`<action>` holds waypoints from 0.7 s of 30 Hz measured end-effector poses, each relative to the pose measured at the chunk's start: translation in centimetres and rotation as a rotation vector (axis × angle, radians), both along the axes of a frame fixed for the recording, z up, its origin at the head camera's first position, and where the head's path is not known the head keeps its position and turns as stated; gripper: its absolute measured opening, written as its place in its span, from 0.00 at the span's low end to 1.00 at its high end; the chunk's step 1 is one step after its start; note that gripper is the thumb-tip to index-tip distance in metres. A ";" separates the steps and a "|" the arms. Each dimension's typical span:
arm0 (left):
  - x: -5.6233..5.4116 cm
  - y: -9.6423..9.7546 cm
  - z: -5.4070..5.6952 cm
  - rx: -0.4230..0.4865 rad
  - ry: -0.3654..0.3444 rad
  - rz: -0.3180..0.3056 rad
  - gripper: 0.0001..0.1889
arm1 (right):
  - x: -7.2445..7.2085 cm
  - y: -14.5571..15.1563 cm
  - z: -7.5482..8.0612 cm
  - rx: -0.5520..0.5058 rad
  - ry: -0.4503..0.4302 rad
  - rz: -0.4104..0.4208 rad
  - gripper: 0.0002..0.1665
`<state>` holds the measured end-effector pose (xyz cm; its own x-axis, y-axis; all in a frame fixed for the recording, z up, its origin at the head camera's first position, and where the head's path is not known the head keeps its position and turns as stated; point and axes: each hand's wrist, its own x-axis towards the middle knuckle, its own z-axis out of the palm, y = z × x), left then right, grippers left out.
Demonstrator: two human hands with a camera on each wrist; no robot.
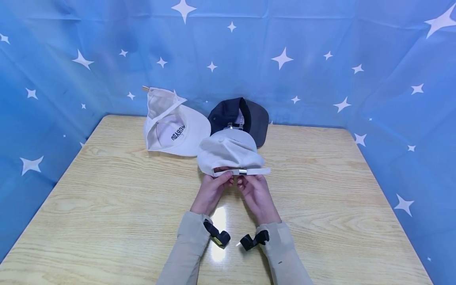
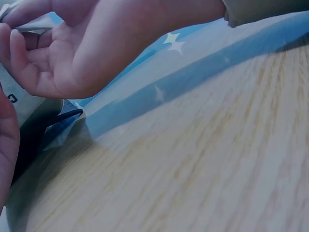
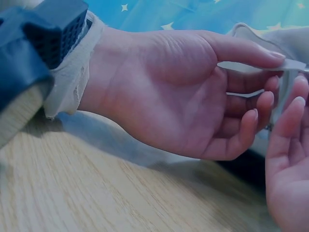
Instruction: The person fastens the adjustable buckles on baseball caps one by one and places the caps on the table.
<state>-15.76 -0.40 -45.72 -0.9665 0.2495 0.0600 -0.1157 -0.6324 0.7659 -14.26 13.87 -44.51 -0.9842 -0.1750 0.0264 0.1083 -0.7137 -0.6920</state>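
A white baseball cap (image 1: 228, 152) is held up near the middle of the table, its back opening towards me. Across that opening runs a white strap (image 1: 259, 171) with a shiny metal buckle (image 1: 242, 172); the strap's end sticks out to the right. My left hand (image 1: 213, 190) pinches the strap left of the buckle, thumb on top, as the right wrist view also shows. Just right of the buckle, my right hand (image 1: 257, 194) grips the strap from below, its other fingers curled. In the left wrist view the right hand (image 2: 72, 58) pinches white fabric at the upper left.
Behind, to the left, another white cap (image 1: 197, 132) lies tipped, its strap undone and lettering showing inside. A dark navy cap (image 1: 261, 118) sits behind the held cap, partly hidden by it. The wooden table (image 1: 107, 213) ends at a blue star-patterned curtain (image 1: 249, 47).
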 end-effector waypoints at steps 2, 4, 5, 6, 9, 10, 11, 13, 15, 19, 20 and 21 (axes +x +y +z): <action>0.0 0.0 -0.1 -0.002 -0.004 0.002 0.13 | 0.0 0.0 0.0 0.001 -0.004 -0.001 0.05; 0.0 0.1 -0.1 -0.004 -0.002 0.004 0.13 | 0.0 0.0 0.0 0.005 -0.010 -0.002 0.05; 0.0 0.0 -0.1 -0.004 0.000 0.004 0.13 | 0.0 0.0 0.0 0.006 -0.011 -0.002 0.05; 0.0 0.0 -0.1 -0.005 0.002 0.004 0.13 | 0.0 0.0 0.0 0.012 -0.012 -0.005 0.05; -0.1 0.0 -0.1 -0.015 0.012 -0.002 0.13 | 0.1 -0.1 0.1 0.031 -0.020 -0.011 0.05; 0.0 0.0 -0.1 -0.019 0.015 -0.003 0.13 | 0.1 -0.1 0.1 0.036 -0.020 -0.012 0.06; 0.0 0.0 -0.1 -0.020 0.017 -0.004 0.13 | 0.2 -0.1 0.1 0.037 -0.022 -0.012 0.06; 0.0 0.0 -0.1 -0.030 0.021 -0.007 0.14 | 0.2 -0.1 0.2 0.041 -0.027 -0.012 0.06; 0.0 0.0 0.0 -0.036 0.023 -0.007 0.13 | 0.2 -0.1 0.3 0.041 -0.028 -0.015 0.06; 0.0 0.1 -0.1 -0.044 0.021 -0.009 0.12 | 0.3 -0.2 0.3 0.061 -0.029 -0.027 0.06; 0.0 0.1 -0.1 -0.045 0.019 -0.008 0.12 | 0.3 -0.3 0.3 0.067 -0.030 -0.029 0.06; 0.0 0.1 -0.1 -0.047 0.020 -0.008 0.12 | 0.3 -0.3 0.3 0.073 -0.030 -0.030 0.06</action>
<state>-15.72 -0.28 -45.78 -0.9633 0.2600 0.0670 -0.1050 -0.5947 0.7970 -13.91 13.53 -44.21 -0.9893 -0.1453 -0.0155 0.1092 -0.6645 -0.7393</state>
